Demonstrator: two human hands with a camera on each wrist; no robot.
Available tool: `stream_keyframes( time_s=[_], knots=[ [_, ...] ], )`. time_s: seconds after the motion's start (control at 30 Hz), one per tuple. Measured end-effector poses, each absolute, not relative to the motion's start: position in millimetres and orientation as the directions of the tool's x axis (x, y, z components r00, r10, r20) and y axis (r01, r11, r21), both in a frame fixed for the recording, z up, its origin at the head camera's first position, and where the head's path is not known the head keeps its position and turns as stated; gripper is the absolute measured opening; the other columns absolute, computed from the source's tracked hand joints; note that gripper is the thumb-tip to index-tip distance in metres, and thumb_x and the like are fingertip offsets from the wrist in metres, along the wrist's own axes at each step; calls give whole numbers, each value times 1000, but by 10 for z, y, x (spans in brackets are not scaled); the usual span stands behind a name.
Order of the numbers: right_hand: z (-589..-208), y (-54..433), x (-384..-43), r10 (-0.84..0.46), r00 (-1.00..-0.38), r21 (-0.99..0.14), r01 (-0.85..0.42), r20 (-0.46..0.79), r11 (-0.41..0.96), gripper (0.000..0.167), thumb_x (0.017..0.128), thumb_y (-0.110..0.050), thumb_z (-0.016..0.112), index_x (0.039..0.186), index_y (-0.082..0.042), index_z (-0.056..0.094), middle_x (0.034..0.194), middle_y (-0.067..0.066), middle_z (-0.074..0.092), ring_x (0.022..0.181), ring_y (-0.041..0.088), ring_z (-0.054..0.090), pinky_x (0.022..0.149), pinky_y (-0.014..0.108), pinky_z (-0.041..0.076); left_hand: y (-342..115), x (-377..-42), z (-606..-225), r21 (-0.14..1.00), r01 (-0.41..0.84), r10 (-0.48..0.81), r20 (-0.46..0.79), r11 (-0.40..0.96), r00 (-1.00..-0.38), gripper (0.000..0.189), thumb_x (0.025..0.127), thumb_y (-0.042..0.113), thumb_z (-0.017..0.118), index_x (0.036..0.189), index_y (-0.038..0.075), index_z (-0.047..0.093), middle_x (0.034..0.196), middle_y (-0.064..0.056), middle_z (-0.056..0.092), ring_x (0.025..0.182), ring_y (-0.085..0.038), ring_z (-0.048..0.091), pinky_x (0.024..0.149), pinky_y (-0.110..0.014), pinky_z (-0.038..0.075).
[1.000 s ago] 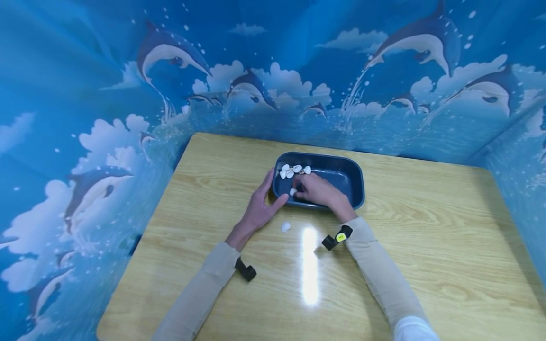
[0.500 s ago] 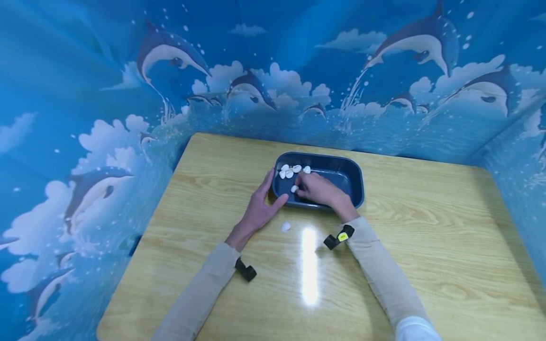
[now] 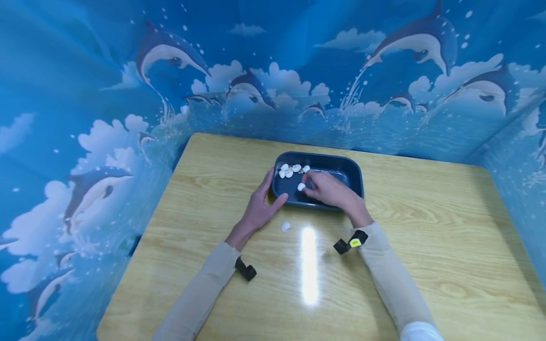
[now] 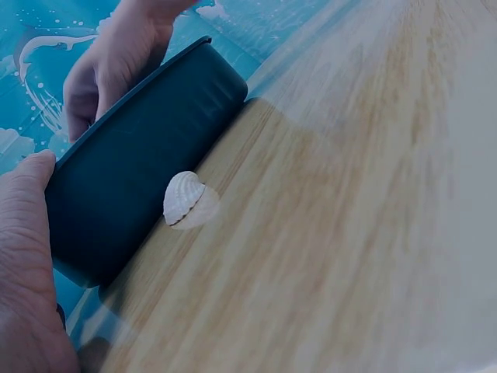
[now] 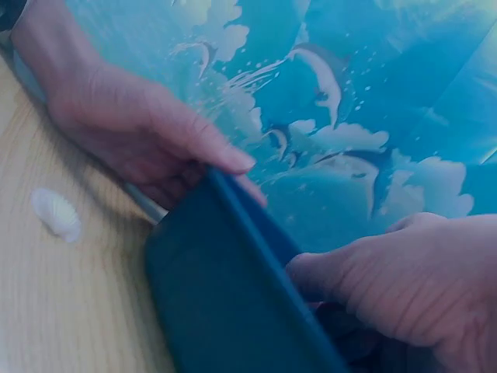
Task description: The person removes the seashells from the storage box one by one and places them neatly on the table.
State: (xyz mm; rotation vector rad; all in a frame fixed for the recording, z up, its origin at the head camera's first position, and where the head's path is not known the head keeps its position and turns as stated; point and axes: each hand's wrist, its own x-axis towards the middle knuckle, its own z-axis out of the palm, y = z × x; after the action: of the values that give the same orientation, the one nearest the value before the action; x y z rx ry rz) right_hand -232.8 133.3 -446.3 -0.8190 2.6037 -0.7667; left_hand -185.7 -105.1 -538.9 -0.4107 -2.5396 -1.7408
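Observation:
A dark blue plastic tub (image 3: 337, 164) stands toward the back of the wooden table. My left hand (image 3: 258, 208) holds its left near corner, thumb at the near rim and fingers along the left end. Inside the tub, my right hand (image 3: 332, 190) pinches a white seashell (image 3: 301, 187) between thumb and fingers. Several more white seashells (image 3: 288, 174) lie grouped in the tub's far left corner. Another ribbed white seashell (image 4: 183, 196) rests on the table in front of the tub. In the right wrist view the tub wall hides my right fingertips.
The wooden table (image 3: 426, 246) reaches back to a blue dolphin-print backdrop (image 3: 294, 85). Black wrist cameras (image 3: 246, 270) sit on both sleeves. A bright light reflection shows on the tabletop before the tub.
My right hand has moved right and slightly up inside the tub, carrying the pinched seashell away from the left near corner. My left hand has stayed at its corner.

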Motion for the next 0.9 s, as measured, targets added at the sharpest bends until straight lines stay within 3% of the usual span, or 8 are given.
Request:
stream_keyframes(
  time_s=[0.43, 0.9],
  knots=[
    [-4229, 1447, -2014, -615, -787, -553, -486, -60, 676, 20, 105, -17, 65, 122, -6, 64, 69, -3, 54, 56, 12, 48, 52, 28, 41, -1062, -1853, -5389, 903, 242, 198, 181, 354, -963, 94, 99, 61, 60, 169, 17, 15, 175, -8, 16, 159, -12, 14, 129, -43, 20],
    [-4283, 1466, -1719, -624, -780, -581, -489, -42, 651, 20, 104, -16, 66, 121, -6, 65, 66, -6, 47, 54, 8, 43, 51, 25, 38, -1069, -1858, -5385, 906, 245, 206, 182, 346, -962, 92, 101, 56, 61, 169, 16, 14, 175, -8, 15, 159, -12, 13, 130, -43, 19]
  ],
)
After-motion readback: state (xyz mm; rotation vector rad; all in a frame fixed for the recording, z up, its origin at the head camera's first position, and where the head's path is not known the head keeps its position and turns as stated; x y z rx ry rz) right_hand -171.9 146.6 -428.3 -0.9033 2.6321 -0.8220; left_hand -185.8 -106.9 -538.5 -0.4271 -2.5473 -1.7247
